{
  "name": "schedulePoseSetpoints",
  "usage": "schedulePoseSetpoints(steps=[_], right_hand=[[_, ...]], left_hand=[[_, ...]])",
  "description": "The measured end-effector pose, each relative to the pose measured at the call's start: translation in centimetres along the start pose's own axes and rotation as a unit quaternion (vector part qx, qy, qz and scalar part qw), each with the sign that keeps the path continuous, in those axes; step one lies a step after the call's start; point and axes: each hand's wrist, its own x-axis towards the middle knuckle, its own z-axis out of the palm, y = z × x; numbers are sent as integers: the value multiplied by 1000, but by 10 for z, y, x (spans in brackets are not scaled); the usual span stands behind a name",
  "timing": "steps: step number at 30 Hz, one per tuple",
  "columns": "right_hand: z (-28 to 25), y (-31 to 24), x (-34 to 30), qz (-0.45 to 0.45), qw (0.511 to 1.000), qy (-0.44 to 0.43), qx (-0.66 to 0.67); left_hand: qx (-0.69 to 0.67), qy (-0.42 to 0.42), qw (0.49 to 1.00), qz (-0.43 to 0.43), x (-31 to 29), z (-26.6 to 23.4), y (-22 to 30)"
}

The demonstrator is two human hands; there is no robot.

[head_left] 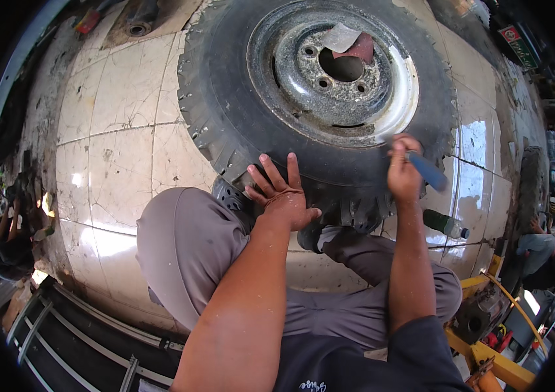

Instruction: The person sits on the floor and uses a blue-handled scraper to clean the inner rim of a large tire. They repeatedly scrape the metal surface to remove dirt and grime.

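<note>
A large black tyre (225, 104) lies flat on the floor in front of me, with a worn, mottled steel wheel rim (290, 98) in it. The rim's right side is bright silver-white. My left hand (284, 199) rests on the tyre's near edge, fingers spread, holding nothing. In my right hand (405, 166) is a blue-handled tool (429, 171), its working end at the rim's lower right edge. Motion blurs the tool, and its kind cannot be made out. Beside the hub hole lie a grey sheet (341, 38) and a reddish-brown sheet (362, 49), which look like sandpaper.
Cracked cream tiles (120, 157) make up the floor. A bottle (446, 224) lies to the right of my legs. Metal rails (88, 340) are at the lower left, a yellow frame (486, 353) at the lower right. Other people (13, 235) sit at the far left and right.
</note>
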Motion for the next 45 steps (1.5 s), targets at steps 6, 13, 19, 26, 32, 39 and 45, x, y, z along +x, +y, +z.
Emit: schedulePoseSetpoints(steps=[6,13,19,26,32,39,45], right_hand=[[6,-8,9,199,980,25,-12],[-2,-29,21,357,926,82,93],[5,-32,13,243,966,74,48],[2,-25,11,262,951,118,114],[2,-15,4,273,955,32,116],[1,-15,5,306,944,16,119],[-5,-28,16,257,960,68,92]], left_hand=[[2,-3,1000,-5,1,-2,0],[1,-12,1000,-16,2,-2,1],[4,1,1000,6,0,1,-1],[8,-5,1000,-1,0,-1,-1],[9,-18,1000,-14,-1,-6,3],[18,-11,1000,-12,1,-2,0],[17,-5,1000,-5,2,0,0]])
